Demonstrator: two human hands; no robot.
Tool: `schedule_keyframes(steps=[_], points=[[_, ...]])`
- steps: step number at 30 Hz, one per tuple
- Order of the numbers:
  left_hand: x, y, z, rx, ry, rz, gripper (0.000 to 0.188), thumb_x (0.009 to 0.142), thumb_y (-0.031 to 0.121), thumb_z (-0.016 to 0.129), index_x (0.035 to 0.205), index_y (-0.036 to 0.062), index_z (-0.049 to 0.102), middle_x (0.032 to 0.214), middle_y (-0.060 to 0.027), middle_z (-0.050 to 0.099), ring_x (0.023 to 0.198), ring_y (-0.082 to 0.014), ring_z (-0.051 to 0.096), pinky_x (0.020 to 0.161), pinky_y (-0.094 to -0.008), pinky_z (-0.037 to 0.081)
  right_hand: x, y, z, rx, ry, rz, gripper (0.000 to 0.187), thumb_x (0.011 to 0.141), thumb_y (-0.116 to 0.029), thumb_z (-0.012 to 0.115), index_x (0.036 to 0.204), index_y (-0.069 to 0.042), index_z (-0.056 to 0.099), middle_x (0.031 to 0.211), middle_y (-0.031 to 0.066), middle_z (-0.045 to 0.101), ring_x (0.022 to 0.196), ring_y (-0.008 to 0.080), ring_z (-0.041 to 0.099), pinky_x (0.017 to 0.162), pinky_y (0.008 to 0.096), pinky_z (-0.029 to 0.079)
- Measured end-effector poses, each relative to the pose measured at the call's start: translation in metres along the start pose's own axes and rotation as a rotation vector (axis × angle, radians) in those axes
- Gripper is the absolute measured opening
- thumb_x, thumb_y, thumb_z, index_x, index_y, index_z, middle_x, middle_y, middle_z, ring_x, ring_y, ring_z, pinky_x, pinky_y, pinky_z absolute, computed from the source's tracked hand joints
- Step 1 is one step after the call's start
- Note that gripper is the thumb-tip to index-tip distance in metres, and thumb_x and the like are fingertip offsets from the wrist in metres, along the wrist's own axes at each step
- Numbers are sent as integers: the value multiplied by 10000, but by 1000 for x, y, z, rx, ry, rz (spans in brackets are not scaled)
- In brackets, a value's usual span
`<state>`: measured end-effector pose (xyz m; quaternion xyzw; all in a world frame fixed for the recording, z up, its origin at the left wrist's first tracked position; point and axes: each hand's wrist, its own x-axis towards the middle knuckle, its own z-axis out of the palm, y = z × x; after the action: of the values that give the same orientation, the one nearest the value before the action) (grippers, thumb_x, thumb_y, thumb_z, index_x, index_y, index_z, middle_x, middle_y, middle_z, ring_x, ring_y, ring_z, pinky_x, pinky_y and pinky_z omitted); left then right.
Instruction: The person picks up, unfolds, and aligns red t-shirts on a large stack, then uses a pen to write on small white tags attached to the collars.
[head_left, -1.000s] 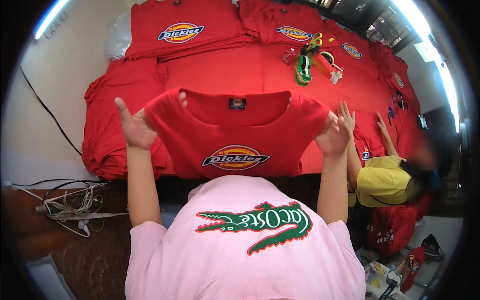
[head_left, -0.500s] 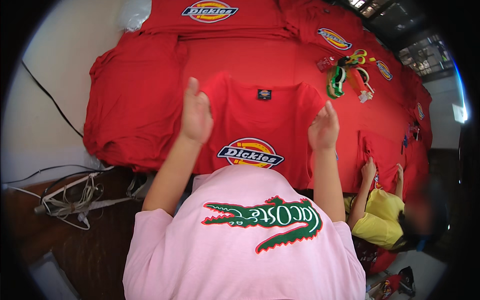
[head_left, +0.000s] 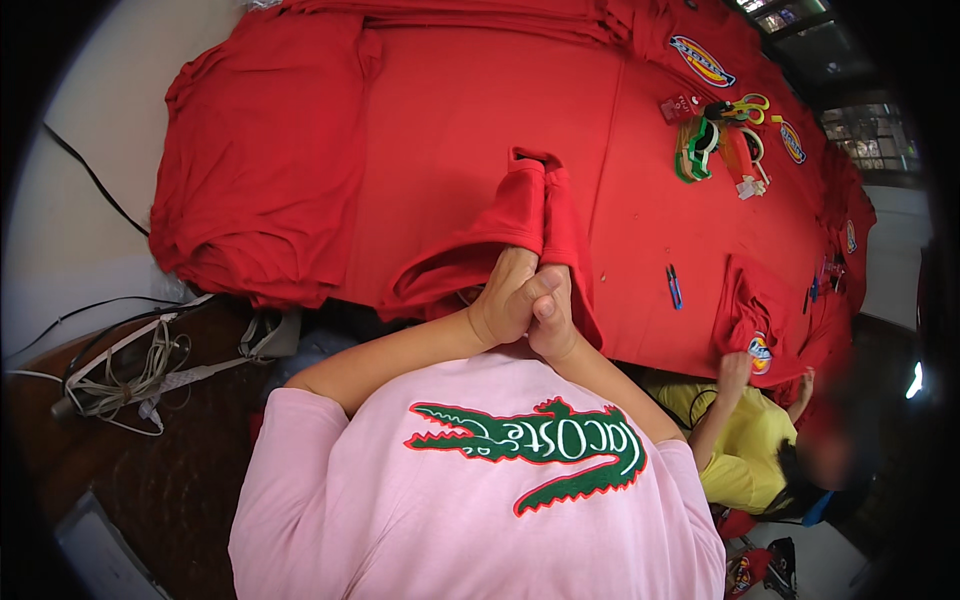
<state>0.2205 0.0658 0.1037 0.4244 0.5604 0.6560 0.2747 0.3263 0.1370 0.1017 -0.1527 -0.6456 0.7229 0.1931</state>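
A red T-shirt (head_left: 490, 225) stands bunched and folded at the table's near edge, its two sides drawn together in the middle. My left hand (head_left: 508, 300) and my right hand (head_left: 553, 315) press close together at its near part, thumbs side by side on top. Both hands are closed on the cloth, and their fingertips disappear into its folds. The shirt's printed front is mostly hidden inside the folds.
A pile of red shirts (head_left: 265, 150) lies at the left. Tape dispensers (head_left: 697, 150), yellow scissors (head_left: 750, 106) and blue thread snips (head_left: 675, 287) lie to the right. A co-worker in yellow (head_left: 745, 450) handles another red shirt (head_left: 745, 310). Cables (head_left: 130, 370) hang at the left.
My hands, apart over the spread shirt before, have come together in the middle. The shirt's sides have gone inward with them, covering the print. The view has shifted slightly.
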Motion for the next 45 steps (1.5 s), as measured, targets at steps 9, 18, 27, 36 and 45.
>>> schedule_keyframes(steps=[9, 18, 27, 36, 45], points=[[19, 7, -35, -150, 43, -124, 504, 1051, 410, 496, 1207, -63, 575, 981, -106, 637, 882, -199, 546, 830, -352, 444, 35, -37, -6, 223, 413, -30, 357, 1034, -284, 612, 1165, 41, 678, 1201, 130, 710, 1130, 186, 655, 990, 333, 506], [29, -44, -122, 48, 427, -572, 474, 992, 277, 648, 1350, -28, 590, 1346, -143, 625, 1276, -209, 561, 1122, -345, 396, 42, -61, -45, 367, 565, 84, 133, 962, -40, 667, 1076, 6, 718, 1070, 111, 754, 997, 189, 705, 944, 334, 542], [60, 27, -49, -609, -39, -805, 226, 1021, 245, 662, 1097, 35, 702, 1046, -17, 703, 1026, -87, 625, 921, -264, 503, 44, -48, -32, 447, 467, 226, 135, 946, -26, 680, 1065, 16, 727, 1053, 129, 759, 972, 181, 713, 902, 320, 558], [56, 24, -42, -582, -59, -688, 129, 1027, 193, 649, 1021, 68, 677, 978, 30, 671, 966, -38, 596, 884, -231, 481, 43, -57, -33, 286, 466, 336, 129, 968, -85, 702, 1052, 10, 726, 1009, 83, 758, 896, 133, 702, 817, 266, 557], [50, 21, -37, -560, 14, -577, 146, 1043, 139, 545, 966, 60, 641, 936, 5, 629, 927, -85, 586, 889, -252, 470, 37, -58, -28, 342, 330, 329, 219, 1053, -196, 608, 1117, -1, 682, 1002, 41, 711, 926, 112, 648, 850, 269, 521]])
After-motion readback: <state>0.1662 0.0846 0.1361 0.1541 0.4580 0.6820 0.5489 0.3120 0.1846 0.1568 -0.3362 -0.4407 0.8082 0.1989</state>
